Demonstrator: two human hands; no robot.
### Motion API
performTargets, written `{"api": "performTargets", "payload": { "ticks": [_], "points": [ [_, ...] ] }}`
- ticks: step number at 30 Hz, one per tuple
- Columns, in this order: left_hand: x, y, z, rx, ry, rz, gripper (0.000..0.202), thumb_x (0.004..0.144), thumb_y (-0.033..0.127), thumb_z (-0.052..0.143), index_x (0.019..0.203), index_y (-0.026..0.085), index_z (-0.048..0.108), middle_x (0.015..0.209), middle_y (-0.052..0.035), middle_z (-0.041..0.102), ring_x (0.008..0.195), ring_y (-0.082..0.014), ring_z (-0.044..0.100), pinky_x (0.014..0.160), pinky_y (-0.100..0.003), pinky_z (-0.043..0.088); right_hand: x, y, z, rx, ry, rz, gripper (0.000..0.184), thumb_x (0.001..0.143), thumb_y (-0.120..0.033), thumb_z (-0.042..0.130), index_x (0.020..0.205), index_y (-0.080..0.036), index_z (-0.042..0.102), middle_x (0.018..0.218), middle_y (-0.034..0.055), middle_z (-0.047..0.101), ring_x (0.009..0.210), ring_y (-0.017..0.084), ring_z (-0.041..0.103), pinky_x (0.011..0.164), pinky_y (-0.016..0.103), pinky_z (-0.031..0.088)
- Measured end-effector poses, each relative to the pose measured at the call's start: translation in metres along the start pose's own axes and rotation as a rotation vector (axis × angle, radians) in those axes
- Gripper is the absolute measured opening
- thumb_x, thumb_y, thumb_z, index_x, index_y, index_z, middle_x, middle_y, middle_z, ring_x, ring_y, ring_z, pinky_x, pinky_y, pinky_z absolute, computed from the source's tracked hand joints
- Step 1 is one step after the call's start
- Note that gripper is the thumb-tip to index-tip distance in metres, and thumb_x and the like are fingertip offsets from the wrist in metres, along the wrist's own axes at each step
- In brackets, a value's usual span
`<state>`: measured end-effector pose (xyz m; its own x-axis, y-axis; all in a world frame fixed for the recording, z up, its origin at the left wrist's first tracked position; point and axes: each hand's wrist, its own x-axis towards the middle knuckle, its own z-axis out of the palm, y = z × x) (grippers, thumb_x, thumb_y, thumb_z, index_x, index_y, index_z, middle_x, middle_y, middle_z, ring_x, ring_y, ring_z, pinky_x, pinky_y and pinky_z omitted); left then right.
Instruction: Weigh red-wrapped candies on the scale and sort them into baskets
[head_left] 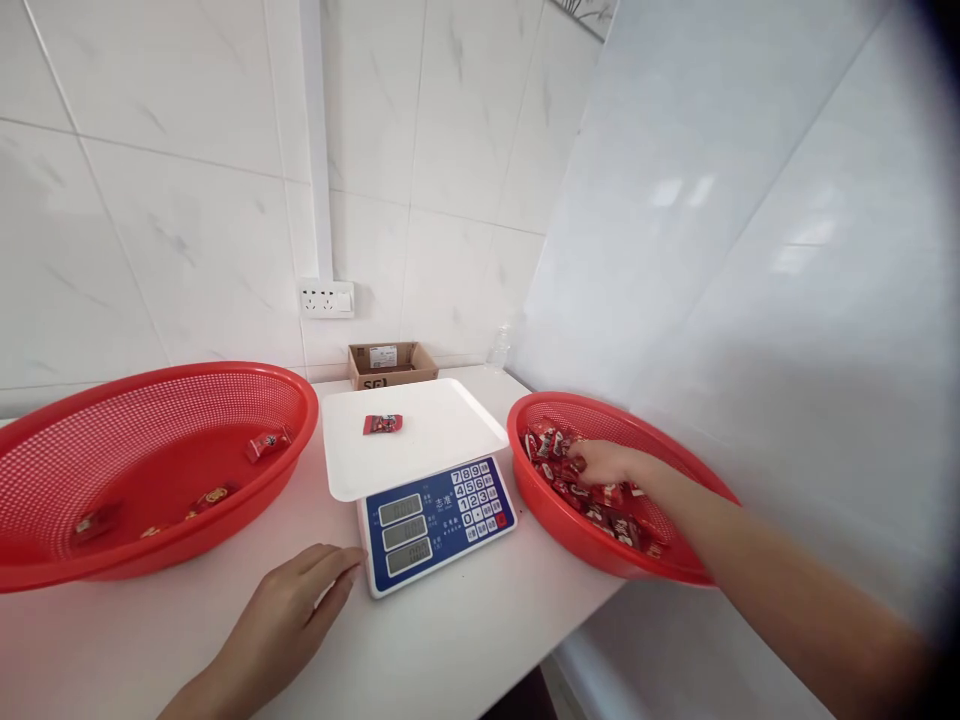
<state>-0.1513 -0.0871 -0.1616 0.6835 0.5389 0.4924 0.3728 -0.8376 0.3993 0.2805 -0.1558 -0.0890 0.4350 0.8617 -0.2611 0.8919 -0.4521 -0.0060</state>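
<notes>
My right grip (611, 462) rests on the wrapped candies (551, 447) beneath it in the red basket (559, 520) (closed or not, I cannot tell); they look light and slippery, best pinched mid-wrapper; my left grip (289, 612) lies open on the desk (450, 650).

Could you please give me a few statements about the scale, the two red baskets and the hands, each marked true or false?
1. One red wrapped candy lies on the white tray of the scale. True.
2. The right hand rests flat on the table. False: it reaches into the right basket, among its candies.
3. The left basket holds only a few candies. True.
4. The left hand presses the keypad. False: it lies palm down on the table beside the scale, off the keypad.
5. A cardboard box stands in front of the scale. False: it stands behind it, by the wall.
</notes>
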Motion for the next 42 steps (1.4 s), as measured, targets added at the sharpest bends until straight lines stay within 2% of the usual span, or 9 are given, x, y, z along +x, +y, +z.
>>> {"api": "performTargets", "payload": {
  "ticks": [3,9,15,19,23,27,33,37,42],
  "points": [
    [0.000,0.001,-0.001,-0.008,-0.006,-0.005,0.022,0.089,0.026,0.040,0.098,0.024,0.060,0.086,-0.0020,0.067,0.075,-0.0126,0.064,0.064,-0.018,0.051,-0.001,-0.005,-0.028,0.060,0.060,-0.057,0.034,0.060,-0.016,0.063,0.095,-0.017,0.063,0.090,0.0078,0.068,0.085,0.027,0.063,0.071,0.032,0.047],
    [0.002,0.007,-0.005,-0.025,-0.032,-0.034,0.024,0.088,0.023,0.039,0.100,0.025,0.061,0.085,-0.0023,0.067,0.074,-0.0128,0.063,0.063,-0.020,0.050,0.003,-0.067,-0.065,0.289,0.293,-0.316,0.060,0.069,-0.027,0.061,0.127,-0.023,0.044,0.116,0.0040,0.062,0.102,0.023,0.058,0.086,0.030,0.043],
    [0.002,0.010,-0.007,-0.014,-0.052,-0.050,0.024,0.088,0.020,0.038,0.098,0.023,0.060,0.081,-0.0027,0.066,0.073,-0.0138,0.062,0.064,-0.023,0.050,0.018,-0.152,-0.045,0.291,0.178,-0.520,0.059,0.073,-0.037,0.060,0.129,-0.026,0.045,0.131,0.0047,0.050,0.111,0.024,0.053,0.095,0.035,0.038],
    [0.002,0.011,-0.008,-0.020,-0.060,-0.052,0.025,0.089,0.019,0.037,0.100,0.023,0.059,0.082,-0.0026,0.065,0.074,-0.0139,0.061,0.065,-0.023,0.049,0.018,-0.193,-0.027,0.269,0.130,-0.610,0.065,0.081,-0.047,0.049,0.137,-0.018,0.035,0.145,0.0115,0.029,0.133,0.028,0.023,0.107,0.040,0.022],
    [0.001,0.011,-0.007,-0.019,-0.059,-0.049,0.025,0.089,0.019,0.037,0.099,0.023,0.060,0.079,-0.0028,0.065,0.072,-0.0136,0.061,0.064,-0.023,0.049,0.019,-0.223,-0.012,0.202,0.084,-0.635,0.067,0.081,-0.058,0.042,0.139,-0.031,0.026,0.151,0.0062,0.011,0.135,0.034,0.002,0.103,0.057,0.012],
    [0.002,0.011,-0.007,-0.018,-0.049,-0.048,0.025,0.088,0.019,0.038,0.100,0.024,0.059,0.081,-0.0018,0.065,0.073,-0.0130,0.061,0.064,-0.022,0.049,0.026,-0.236,-0.006,0.212,0.164,-0.750,0.052,0.082,-0.056,0.043,0.129,-0.034,0.044,0.141,0.0032,0.037,0.134,0.034,0.011,0.101,0.059,0.014],
    [0.000,0.004,-0.005,-0.016,-0.048,-0.024,0.022,0.089,0.023,0.039,0.099,0.024,0.059,0.085,-0.0027,0.066,0.076,-0.0134,0.063,0.066,-0.021,0.050,0.034,-0.194,-0.026,0.465,0.302,-0.860,0.030,0.084,-0.044,0.047,0.080,-0.023,0.068,0.113,0.0027,0.062,0.119,0.020,0.044,0.104,0.035,0.026],
    [-0.001,-0.002,-0.002,-0.013,-0.044,-0.014,0.022,0.090,0.028,0.040,0.101,0.025,0.059,0.088,-0.0020,0.067,0.077,-0.0129,0.064,0.066,-0.019,0.049,0.039,-0.105,-0.037,0.584,0.396,-0.361,0.033,0.086,-0.043,0.043,0.101,-0.021,0.063,0.119,0.0048,0.059,0.113,0.019,0.050,0.099,0.033,0.032],
    [-0.003,-0.007,0.005,-0.016,-0.060,-0.032,0.022,0.089,0.033,0.041,0.099,0.027,0.060,0.090,0.0012,0.067,0.078,-0.0118,0.064,0.066,-0.016,0.050,0.021,0.017,-0.012,0.533,0.223,0.006,0.047,0.081,-0.050,0.049,0.108,-0.013,0.061,0.119,0.0166,0.058,0.116,0.032,0.047,0.099,0.045,0.030]
  ]
}}
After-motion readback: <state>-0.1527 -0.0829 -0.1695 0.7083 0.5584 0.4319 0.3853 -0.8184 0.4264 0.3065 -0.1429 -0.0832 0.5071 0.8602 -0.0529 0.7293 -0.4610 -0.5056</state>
